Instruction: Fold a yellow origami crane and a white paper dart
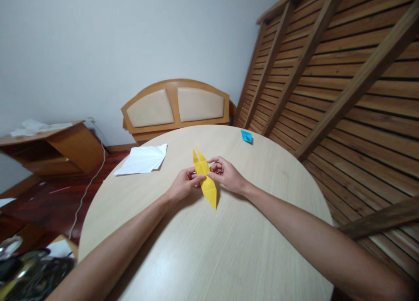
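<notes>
Workpiece: a yellow folded-paper piece, pinched at its middle between the two hands, above the round wooden table. Its far end, beyond the fingertips, splits into two narrow points; its near end tapers to a single tip on the wrist side.

Finger state: the left hand pinches the left edge, thumb on the upper face and fingers curled at or under the edge. The right hand grips the opposite edge, thumb on top and forefinger bent beside the paper. Whether the hidden fingertips meet beneath cannot be told.

Procedure (judgement): hold both thumbs level across the middle and align the edges before pressing any crease. Apply even pressure outward from the thumbs. Do not squeeze the slender far points; they are likely to bend. Lowering the piece onto the tabletop would give firmer backing.

Surroundings: white paper sheets lie beyond and to the left of the left fingers, apart from them. A small blue folded-paper piece rests beyond and to the right of the right fingers. Neither obstructs the fingers; only the hands themselves mask parts of the edges.
</notes>
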`<state>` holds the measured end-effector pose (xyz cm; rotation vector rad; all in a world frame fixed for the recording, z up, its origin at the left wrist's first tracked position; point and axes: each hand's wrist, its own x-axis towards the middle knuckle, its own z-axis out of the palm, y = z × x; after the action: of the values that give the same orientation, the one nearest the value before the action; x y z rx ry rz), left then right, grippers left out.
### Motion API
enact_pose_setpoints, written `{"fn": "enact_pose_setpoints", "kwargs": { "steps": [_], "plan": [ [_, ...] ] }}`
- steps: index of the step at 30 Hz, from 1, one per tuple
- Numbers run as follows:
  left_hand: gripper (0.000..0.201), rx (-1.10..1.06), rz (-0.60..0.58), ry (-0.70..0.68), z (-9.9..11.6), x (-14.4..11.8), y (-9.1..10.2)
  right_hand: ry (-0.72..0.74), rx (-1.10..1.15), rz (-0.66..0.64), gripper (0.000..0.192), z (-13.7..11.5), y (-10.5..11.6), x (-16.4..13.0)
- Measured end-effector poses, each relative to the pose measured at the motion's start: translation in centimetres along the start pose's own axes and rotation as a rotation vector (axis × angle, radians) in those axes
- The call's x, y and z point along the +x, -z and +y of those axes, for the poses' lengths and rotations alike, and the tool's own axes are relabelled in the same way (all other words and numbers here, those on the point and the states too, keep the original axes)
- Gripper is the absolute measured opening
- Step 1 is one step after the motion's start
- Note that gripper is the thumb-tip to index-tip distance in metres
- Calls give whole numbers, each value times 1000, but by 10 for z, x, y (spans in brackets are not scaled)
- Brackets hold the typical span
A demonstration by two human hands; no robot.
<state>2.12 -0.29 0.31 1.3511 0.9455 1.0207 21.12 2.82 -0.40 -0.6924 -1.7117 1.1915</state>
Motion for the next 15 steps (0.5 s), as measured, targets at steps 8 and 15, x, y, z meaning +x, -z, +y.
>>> {"fn": "enact_pose_setpoints", "kwargs": {
  "steps": [8,15],
  "plan": [
    [50,114,4,35,-2,1,1,-79,-15,-95,31,3,3,1],
    [49,183,6,18,-2,0,4,-132,51,-193,39,7,5,2]
  ]
}}
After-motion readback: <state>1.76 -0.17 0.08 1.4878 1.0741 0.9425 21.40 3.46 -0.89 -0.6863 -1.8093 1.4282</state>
